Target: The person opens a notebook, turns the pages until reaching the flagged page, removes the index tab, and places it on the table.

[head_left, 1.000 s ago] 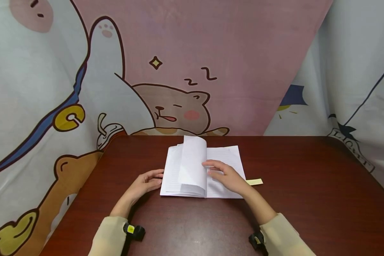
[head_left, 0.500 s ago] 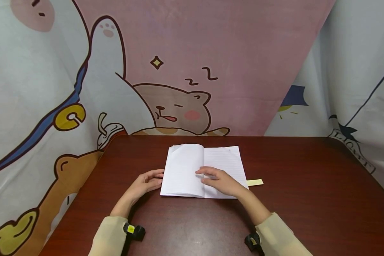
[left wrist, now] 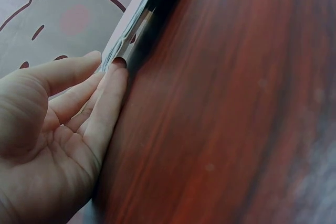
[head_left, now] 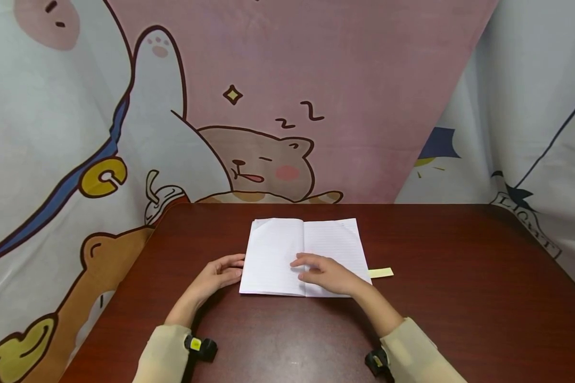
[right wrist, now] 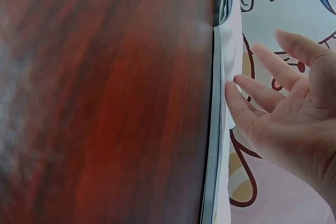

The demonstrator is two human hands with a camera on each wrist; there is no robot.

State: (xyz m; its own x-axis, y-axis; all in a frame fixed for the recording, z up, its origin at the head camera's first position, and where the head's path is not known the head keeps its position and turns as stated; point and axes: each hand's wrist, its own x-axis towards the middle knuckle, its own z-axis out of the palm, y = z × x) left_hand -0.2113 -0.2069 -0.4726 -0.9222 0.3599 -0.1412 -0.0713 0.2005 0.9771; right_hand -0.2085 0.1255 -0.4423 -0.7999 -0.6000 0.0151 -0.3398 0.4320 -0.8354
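An open notebook [head_left: 273, 252] with white lined pages lies on the brown table, both pages flat. My left hand [head_left: 215, 276] is at its left edge. In the left wrist view, the thumb of my left hand [left wrist: 63, 114] rests against the page edges while the fingers reach beneath the cover, pinching the edge. Over the middle fold is my right hand [head_left: 328, 274], its fingers spread and loosely bent. The right wrist view shows the lower fingertips of my right hand [right wrist: 289, 93] right at the page surface, thumb raised and nothing gripped.
A pale yellow paper strip [head_left: 381, 273] sticks out from the notebook's right side. The dark reddish-brown table [head_left: 460, 292] stretches around it. A cartoon-printed cloth [head_left: 364, 106] hangs behind the table's far edge and along the sides.
A raised bunch of pages has settled flat on the left side of the notebook. My right hand has moved slightly left and nearer. My left hand has stayed at the left edge.
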